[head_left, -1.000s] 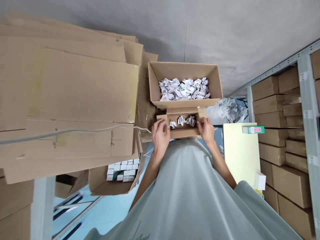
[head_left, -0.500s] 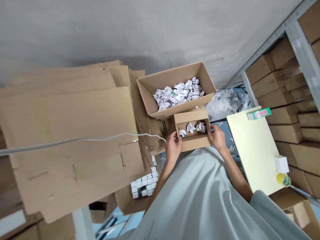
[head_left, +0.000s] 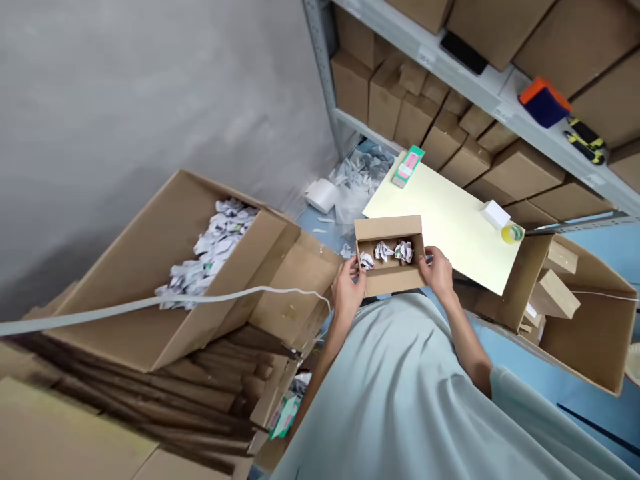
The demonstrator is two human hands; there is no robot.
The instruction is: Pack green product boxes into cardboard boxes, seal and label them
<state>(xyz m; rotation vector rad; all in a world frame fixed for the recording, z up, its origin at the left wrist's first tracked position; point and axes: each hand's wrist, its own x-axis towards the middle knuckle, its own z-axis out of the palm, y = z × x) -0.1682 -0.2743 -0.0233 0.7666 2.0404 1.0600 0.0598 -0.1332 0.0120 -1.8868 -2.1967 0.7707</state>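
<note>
- Small carton (head_left: 395, 283) and both hands have swung away from the large carton (head_left: 140, 260) since the earlier frame, as the view has turned right; it is now held just in front of the person's shirt (head_left: 400, 373), near the pale tabletop (head_left: 450, 230)
- Inside it lie three crumpled paper wads (head_left: 384, 251) in a row on the bottom, with bare cardboard showing around them; its long flaps stand open, one toward the wall side, one toward the shirt
- Left hand (head_left: 347, 290) grips the left end, fingers curled at the outside and thumb near the rim; right hand (head_left: 437, 272) pinches the right end between thumb and fingers
- To hold it well, I would keep both ends level and the squeeze light, since the wads look loose and thin cardboard may bow; thumbs are best kept off the open flaps
- On the tabletop are a green-and-pink box (head_left: 408, 167), a white box (head_left: 495, 214) and a yellow tape roll (head_left: 512, 233)
- To the left, the large carton holds a heap of crumpled paper (head_left: 215, 250), with a white cord (head_left: 257, 289) crossing in front
- Farther out, cartons (head_left: 465, 163) fill the metal shelf (head_left: 465, 83)
</note>
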